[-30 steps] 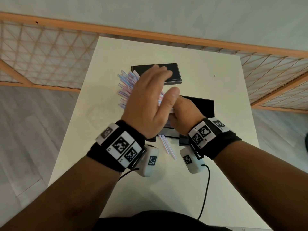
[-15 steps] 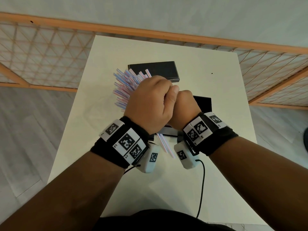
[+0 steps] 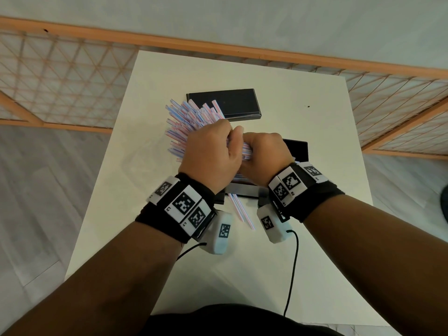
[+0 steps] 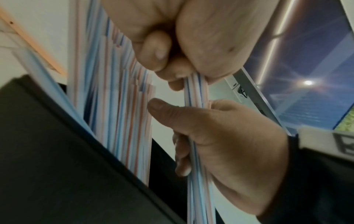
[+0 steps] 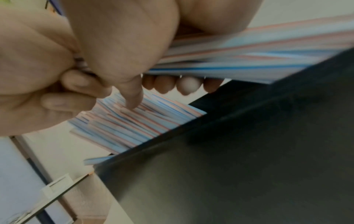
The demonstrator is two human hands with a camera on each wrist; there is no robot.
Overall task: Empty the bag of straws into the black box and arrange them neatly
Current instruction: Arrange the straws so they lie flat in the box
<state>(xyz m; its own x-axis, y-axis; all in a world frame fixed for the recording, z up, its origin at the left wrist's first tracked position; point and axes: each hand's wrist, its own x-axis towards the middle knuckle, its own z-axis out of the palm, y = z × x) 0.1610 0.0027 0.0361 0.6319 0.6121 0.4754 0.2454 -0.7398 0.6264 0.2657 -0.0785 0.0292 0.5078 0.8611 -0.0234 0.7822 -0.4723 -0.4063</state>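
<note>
My left hand point(image 3: 213, 154), open a second ago, now clamps the straws point(image 3: 184, 124) beside my right hand point(image 3: 264, 154), also gripping them, above the black box point(image 3: 297, 151). Bundle gathered, ready to lower. A lid point(image 3: 225, 105) lies behind; loose straws point(image 3: 240, 209) stray on the table point(image 3: 315, 132).

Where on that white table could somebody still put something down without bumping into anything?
Bare patches: the table right of the black lid, its left strip beside the fanned straws, and the near part around the cable. It is crowded mid-table: left hand and right hand grip straws over the black box.
</note>
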